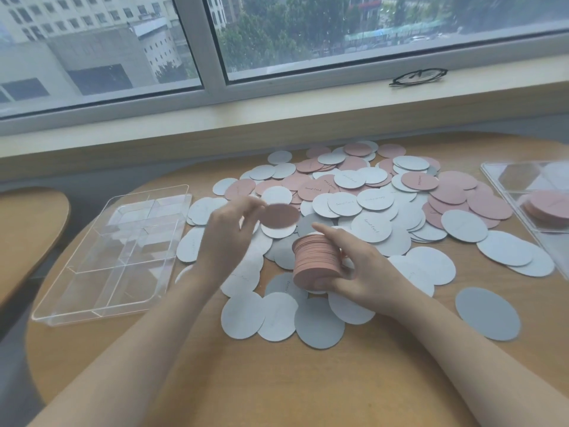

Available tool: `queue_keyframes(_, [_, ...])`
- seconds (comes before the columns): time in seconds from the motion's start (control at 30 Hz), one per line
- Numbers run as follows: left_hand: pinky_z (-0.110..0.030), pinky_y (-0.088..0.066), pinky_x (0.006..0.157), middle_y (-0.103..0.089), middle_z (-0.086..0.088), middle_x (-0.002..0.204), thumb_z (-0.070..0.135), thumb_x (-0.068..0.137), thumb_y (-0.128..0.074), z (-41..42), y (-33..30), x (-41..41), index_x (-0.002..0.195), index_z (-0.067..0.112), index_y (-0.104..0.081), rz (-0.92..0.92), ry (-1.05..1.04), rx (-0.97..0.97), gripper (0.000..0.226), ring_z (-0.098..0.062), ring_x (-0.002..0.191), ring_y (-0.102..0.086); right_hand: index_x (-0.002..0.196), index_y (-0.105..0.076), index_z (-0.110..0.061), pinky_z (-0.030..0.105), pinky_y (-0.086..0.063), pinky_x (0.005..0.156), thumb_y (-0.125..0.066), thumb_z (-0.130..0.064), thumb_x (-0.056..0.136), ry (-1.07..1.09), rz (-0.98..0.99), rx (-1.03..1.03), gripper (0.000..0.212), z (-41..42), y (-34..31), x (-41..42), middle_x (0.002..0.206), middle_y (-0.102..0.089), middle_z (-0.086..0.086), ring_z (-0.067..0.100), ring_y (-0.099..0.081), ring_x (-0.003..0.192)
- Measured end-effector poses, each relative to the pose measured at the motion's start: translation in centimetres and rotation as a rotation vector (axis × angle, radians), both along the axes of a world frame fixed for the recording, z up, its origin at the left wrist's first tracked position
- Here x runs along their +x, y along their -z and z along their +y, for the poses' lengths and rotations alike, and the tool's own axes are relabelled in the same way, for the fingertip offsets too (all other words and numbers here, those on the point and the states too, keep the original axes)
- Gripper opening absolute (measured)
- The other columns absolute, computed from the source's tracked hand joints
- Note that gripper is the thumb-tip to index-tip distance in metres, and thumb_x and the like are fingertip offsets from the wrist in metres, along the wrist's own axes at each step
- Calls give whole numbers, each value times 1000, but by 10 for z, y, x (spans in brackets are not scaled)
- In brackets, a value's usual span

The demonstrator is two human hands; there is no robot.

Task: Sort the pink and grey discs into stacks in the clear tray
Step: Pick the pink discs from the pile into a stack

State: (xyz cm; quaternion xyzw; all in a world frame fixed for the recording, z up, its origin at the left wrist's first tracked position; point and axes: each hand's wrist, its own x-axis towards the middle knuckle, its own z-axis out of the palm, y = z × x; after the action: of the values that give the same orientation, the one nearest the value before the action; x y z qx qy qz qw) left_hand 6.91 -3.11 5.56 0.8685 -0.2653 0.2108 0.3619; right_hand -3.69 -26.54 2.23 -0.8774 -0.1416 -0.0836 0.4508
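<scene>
My right hand (357, 266) grips a thick stack of pink discs (314, 260) just above the table's middle. My left hand (228, 232) pinches a single pink disc (278, 215) by its edge, held a little above and to the left of the stack. A wide heap of loose pink and grey discs (385, 204) covers the table behind and around both hands. The clear divided tray (92, 303) lies to the left of my left hand, with nothing in its compartments.
A second clear tray (505, 186) at the right edge holds some pink discs (545, 208). Grey discs (486, 312) lie scattered near the front. A window sill runs behind the round wooden table (277, 380), with a black outline object (418, 77) on it.
</scene>
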Motion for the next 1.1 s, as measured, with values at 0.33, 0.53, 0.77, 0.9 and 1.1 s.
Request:
queue_keyframes(0.33, [-15, -44, 76, -70, 23, 86, 21, 100, -61, -8, 0, -27, 97, 28, -74, 406, 255, -5, 16, -1, 84, -61, 125, -50, -32, 7, -38, 86, -85, -42, 67, -4, 10, 11, 68, 0, -1, -1, 121, -52, -17, 1, -52, 110])
queue_keyframes(0.53, [-35, -45, 92, -62, 6, 118, 32, 99, -58, -12, 14, 30, 117, 21, -66, 246, -107, 329, 22, -16, 109, -56, 121, -45, -42, 11, -40, 83, -88, -39, 68, 15, 48, 12, 68, 0, 0, 0, 109, -57, -25, 1, -56, 104])
queue_keyframes(0.77, [-39, -37, 95, -58, 0, 127, 52, 97, -50, -11, 21, 57, 125, 22, -61, 201, -297, 699, 43, -25, 120, -50, 125, -47, -37, 12, -41, 85, -87, -39, 69, 7, 47, 4, 68, 0, 1, 0, 113, -59, -20, 4, -56, 106])
queue_keyframes(0.9, [-40, -37, 94, -59, 1, 124, 58, 94, -50, -1, 21, 60, 122, 23, -63, 200, -343, 744, 46, -25, 117, -51, 123, -45, -40, 9, -39, 84, -86, -40, 70, 10, 48, -10, 68, 0, 2, 1, 113, -58, -20, 2, -55, 105])
queue_keyframes(1.1, [-37, -35, 91, -65, 1, 115, 47, 97, -51, -5, 9, 62, 111, 25, -72, 143, -272, 780, 34, -23, 112, -54, 124, -46, -38, 9, -39, 84, -87, -39, 69, 13, 48, -2, 68, 1, 1, 0, 113, -58, -20, 1, -55, 106])
